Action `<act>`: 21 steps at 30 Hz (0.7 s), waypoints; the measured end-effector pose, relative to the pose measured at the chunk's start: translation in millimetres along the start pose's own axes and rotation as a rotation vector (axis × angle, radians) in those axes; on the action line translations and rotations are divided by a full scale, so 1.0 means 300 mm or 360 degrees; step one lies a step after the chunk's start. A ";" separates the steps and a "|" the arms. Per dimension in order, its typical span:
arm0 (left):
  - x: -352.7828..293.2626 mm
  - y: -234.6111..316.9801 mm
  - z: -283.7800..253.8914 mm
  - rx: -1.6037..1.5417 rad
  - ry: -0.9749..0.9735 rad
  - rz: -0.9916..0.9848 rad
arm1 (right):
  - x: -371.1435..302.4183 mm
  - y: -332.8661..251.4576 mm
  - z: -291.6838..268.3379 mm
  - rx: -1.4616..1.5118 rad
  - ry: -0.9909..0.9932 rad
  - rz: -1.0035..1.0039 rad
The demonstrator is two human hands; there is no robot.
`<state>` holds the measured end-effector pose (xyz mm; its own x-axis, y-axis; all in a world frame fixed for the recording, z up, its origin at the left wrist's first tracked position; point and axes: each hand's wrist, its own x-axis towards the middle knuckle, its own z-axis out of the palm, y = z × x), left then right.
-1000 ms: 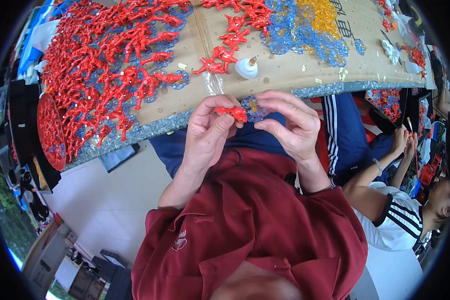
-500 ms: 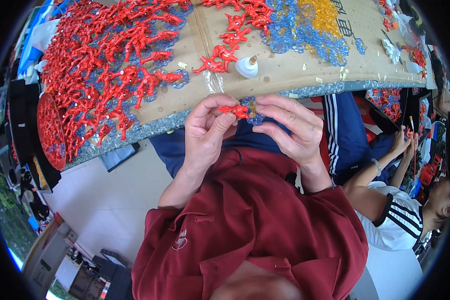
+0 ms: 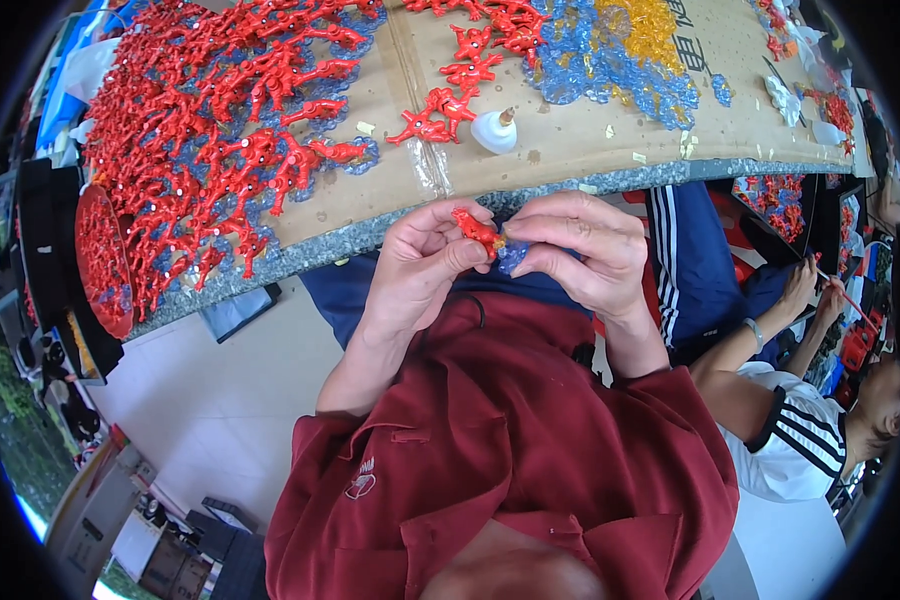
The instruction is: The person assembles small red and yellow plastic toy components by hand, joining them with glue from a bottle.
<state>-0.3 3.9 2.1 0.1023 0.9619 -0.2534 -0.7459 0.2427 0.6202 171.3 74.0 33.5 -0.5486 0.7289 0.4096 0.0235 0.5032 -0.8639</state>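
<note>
Just in front of the table edge, my left hand pinches a small red plastic figurine between thumb and fingers. A translucent blue base is gripped by the fingertips of my right hand. Figurine and base touch, with a bit of yellow showing where they meet; my fingers partly hide the join, so how firmly they fit cannot be seen. A white squeeze bottle with a brown tip stands on the table just beyond my hands. Several loose red figurines lie to its left.
Red figurines on blue bases crowd the table's left side. Loose blue bases and yellow pieces are heaped at the far right. Cardboard covers the stone-edged table. To my right, a co-worker holds a thin tool.
The red figurine has tipped more upright and moved lower, its lower end now against the blue base. My right fingers have closed in around the base. The co-worker's hands have shifted.
</note>
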 end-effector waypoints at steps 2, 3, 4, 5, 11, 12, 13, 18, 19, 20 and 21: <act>0.000 0.001 0.004 -0.0038 -0.0024 -0.0046 | 0.011 -0.008 0.004 -0.0020 0.0018 0.0002; 0.001 -0.002 0.003 -0.0037 -0.0023 -0.0048 | 0.014 -0.010 0.006 -0.0041 0.0035 0.0004; 0.002 -0.005 0.001 -0.0071 -0.0072 -0.0048 | 0.010 -0.008 0.007 -0.0041 0.0036 0.0003; 0.004 -0.007 -0.001 -0.0106 -0.0120 -0.0047 | 0.001 -0.002 0.009 0.0082 0.0042 0.0104; 0.016 -0.004 -0.001 -0.0435 -0.0226 -0.0081 | -0.018 0.012 0.007 0.0413 0.0127 0.0290; 0.017 -0.003 -0.002 -0.0435 -0.0226 -0.0079 | -0.019 0.009 0.008 0.0410 0.0132 0.0298; 0.017 -0.002 -0.002 -0.0415 -0.0222 -0.0060 | -0.020 0.007 0.009 0.0408 0.0138 0.0307; 0.016 -0.011 0.002 -0.0269 -0.0212 0.0035 | -0.017 0.014 0.013 0.0309 0.0078 0.0197; 0.016 -0.011 0.002 -0.0222 -0.0195 0.0075 | -0.017 0.014 0.014 0.0299 0.0069 0.0179; 0.016 -0.011 0.002 -0.0176 -0.0178 0.0115 | -0.019 0.012 0.016 0.0300 0.0068 0.0178; 0.017 -0.012 0.002 -0.0176 -0.0176 0.0117 | -0.024 0.006 0.018 0.0330 0.0083 0.0252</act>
<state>3.4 7.9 -1.0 0.1123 0.9860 -0.1232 -0.8214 0.1619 0.5468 170.7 67.1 27.3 -0.5080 0.8165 0.2744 -0.0690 0.2789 -0.9578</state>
